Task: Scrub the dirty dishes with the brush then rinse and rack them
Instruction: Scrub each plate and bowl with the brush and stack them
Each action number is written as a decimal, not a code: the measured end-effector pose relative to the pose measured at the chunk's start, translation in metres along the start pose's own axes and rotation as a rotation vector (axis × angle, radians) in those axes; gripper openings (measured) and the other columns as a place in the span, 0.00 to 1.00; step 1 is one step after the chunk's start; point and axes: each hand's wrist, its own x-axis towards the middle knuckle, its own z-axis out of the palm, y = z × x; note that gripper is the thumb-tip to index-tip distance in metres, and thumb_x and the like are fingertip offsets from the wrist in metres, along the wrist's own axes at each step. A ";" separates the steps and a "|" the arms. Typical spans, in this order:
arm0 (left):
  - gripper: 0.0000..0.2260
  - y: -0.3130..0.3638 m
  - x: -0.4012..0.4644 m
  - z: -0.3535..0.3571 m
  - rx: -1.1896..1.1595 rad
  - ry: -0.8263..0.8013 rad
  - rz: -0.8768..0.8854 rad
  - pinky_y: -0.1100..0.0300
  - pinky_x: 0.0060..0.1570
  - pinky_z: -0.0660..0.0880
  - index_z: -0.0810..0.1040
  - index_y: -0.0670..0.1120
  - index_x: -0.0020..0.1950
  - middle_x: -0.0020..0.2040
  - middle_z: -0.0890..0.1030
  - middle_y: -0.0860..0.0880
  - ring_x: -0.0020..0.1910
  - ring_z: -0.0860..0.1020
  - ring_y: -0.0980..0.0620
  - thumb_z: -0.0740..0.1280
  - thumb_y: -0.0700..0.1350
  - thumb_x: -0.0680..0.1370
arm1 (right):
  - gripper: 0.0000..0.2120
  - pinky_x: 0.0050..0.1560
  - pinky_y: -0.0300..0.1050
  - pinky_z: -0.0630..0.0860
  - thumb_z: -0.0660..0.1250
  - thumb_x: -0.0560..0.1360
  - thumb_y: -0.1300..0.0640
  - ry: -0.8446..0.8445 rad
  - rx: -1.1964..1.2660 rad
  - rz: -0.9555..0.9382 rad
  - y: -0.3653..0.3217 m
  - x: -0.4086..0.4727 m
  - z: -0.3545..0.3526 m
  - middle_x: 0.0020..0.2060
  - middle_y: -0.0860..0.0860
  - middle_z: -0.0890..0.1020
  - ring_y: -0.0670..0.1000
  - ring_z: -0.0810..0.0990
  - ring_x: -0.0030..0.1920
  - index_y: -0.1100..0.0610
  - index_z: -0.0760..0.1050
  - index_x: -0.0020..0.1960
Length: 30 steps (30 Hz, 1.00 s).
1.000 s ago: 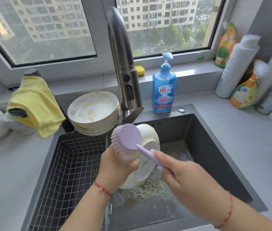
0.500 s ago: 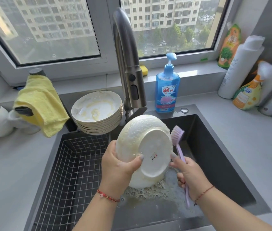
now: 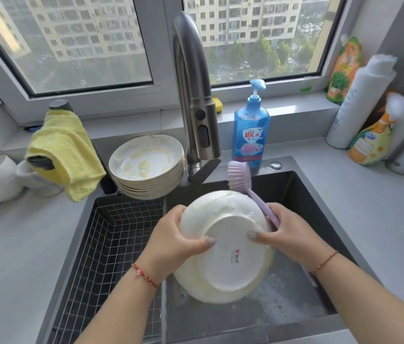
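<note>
White bowl (image 3: 225, 247) — between both hands, brush (image 3: 239, 175) behind

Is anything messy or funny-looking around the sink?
Nothing is broken or spilled. The stack of plates behind the sink leans toward it, and the top plate has yellowish smears. The yellow cloth hangs crumpled over a dark handle. Foamy water sits on the sink floor.

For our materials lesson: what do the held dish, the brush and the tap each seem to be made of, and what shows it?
Dish: likely glazed ceramic, glossy white, with a printed maker's mark on its base.
Brush: looks like moulded plastic, matte lilac, with paler bristles.
Tap: apparently brushed metal, a dull grey sheen without mirror reflections.
</note>
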 end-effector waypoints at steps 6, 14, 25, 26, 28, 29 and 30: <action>0.18 0.003 -0.004 0.012 0.299 -0.102 0.089 0.54 0.40 0.81 0.76 0.47 0.44 0.41 0.81 0.51 0.40 0.81 0.52 0.79 0.49 0.60 | 0.29 0.50 0.46 0.80 0.79 0.63 0.48 0.001 -0.431 -0.198 -0.018 -0.002 0.001 0.49 0.40 0.78 0.45 0.78 0.48 0.43 0.71 0.60; 0.18 -0.010 -0.013 0.006 0.149 0.254 0.031 0.57 0.37 0.81 0.77 0.46 0.44 0.41 0.82 0.50 0.39 0.80 0.56 0.83 0.43 0.62 | 0.17 0.24 0.38 0.68 0.57 0.82 0.57 0.186 0.165 0.101 0.003 -0.022 0.008 0.33 0.50 0.79 0.43 0.68 0.22 0.43 0.70 0.68; 0.17 -0.012 -0.014 0.018 0.153 0.299 -0.024 0.68 0.32 0.75 0.75 0.50 0.42 0.39 0.81 0.52 0.36 0.79 0.56 0.81 0.39 0.64 | 0.31 0.31 0.44 0.68 0.55 0.81 0.57 -0.054 -0.287 -0.198 -0.049 -0.064 0.024 0.36 0.53 0.79 0.47 0.67 0.28 0.16 0.55 0.59; 0.18 -0.011 -0.014 0.020 0.122 0.309 -0.033 0.71 0.32 0.73 0.75 0.52 0.43 0.40 0.80 0.54 0.37 0.78 0.59 0.80 0.37 0.64 | 0.33 0.36 0.44 0.70 0.54 0.81 0.56 -0.121 -0.446 -0.242 -0.055 -0.072 0.029 0.40 0.52 0.80 0.47 0.69 0.31 0.16 0.47 0.62; 0.23 -0.010 -0.016 0.024 0.051 0.317 -0.036 0.74 0.36 0.74 0.74 0.55 0.45 0.43 0.80 0.55 0.41 0.78 0.61 0.79 0.33 0.65 | 0.34 0.44 0.45 0.71 0.52 0.81 0.54 -0.176 -0.641 -0.261 -0.067 -0.085 0.038 0.43 0.48 0.77 0.48 0.71 0.37 0.19 0.36 0.64; 0.23 -0.009 -0.018 0.024 0.041 0.317 -0.034 0.75 0.36 0.74 0.74 0.55 0.46 0.43 0.80 0.55 0.42 0.78 0.60 0.79 0.32 0.65 | 0.34 0.45 0.45 0.71 0.51 0.81 0.54 -0.171 -0.662 -0.264 -0.070 -0.087 0.039 0.42 0.48 0.76 0.48 0.71 0.38 0.19 0.36 0.63; 0.22 -0.009 -0.019 0.023 0.058 0.310 -0.021 0.74 0.36 0.74 0.74 0.55 0.45 0.42 0.80 0.55 0.41 0.78 0.59 0.79 0.33 0.65 | 0.33 0.44 0.46 0.72 0.52 0.81 0.55 -0.146 -0.657 -0.254 -0.072 -0.084 0.035 0.41 0.48 0.77 0.49 0.71 0.36 0.18 0.39 0.63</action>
